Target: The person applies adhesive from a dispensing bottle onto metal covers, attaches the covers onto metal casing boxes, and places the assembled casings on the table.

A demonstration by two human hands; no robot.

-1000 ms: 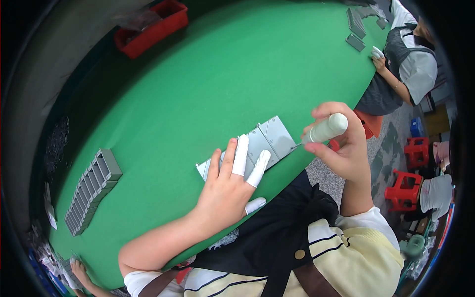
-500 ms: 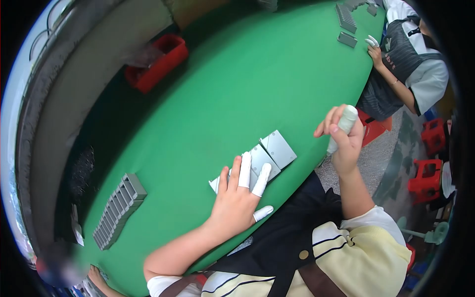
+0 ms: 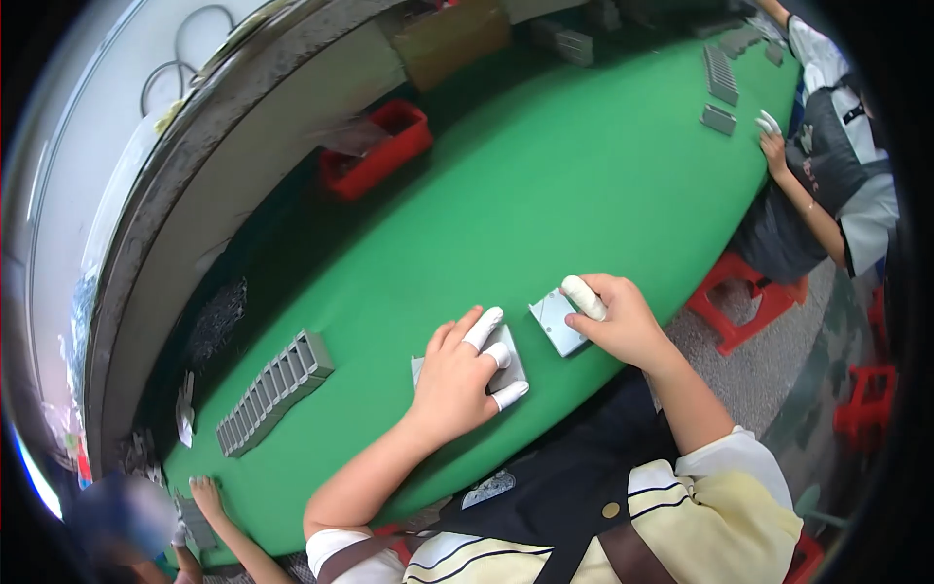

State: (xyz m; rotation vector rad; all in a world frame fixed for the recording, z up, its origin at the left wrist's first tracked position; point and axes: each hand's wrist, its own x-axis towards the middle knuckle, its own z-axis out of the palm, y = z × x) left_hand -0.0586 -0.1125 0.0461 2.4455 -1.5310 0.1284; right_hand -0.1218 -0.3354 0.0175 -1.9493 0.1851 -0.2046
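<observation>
My left hand lies over flat grey metal pieces on the green table, fingers spread and partly bent. White covers sit on its thumb and two fingers. The edges of the pieces show on both sides of that hand; the rest is hidden beneath it. To the right, my right hand pinches the near edge of a separate grey metal piece with small round marks on its face. A thick white wrap covers one finger of this hand, and its other fingers are partly hidden.
A row of grey metal pieces stands on the green table at left. Beyond is a red bin. One co-worker's hand is near more grey pieces; another's hand is at lower left. Red stools stand right.
My right hand has come down from above the table edge onto the rightmost grey piece, which is now apart from the others. My left hand's fingers are more bent. The view has shifted.
</observation>
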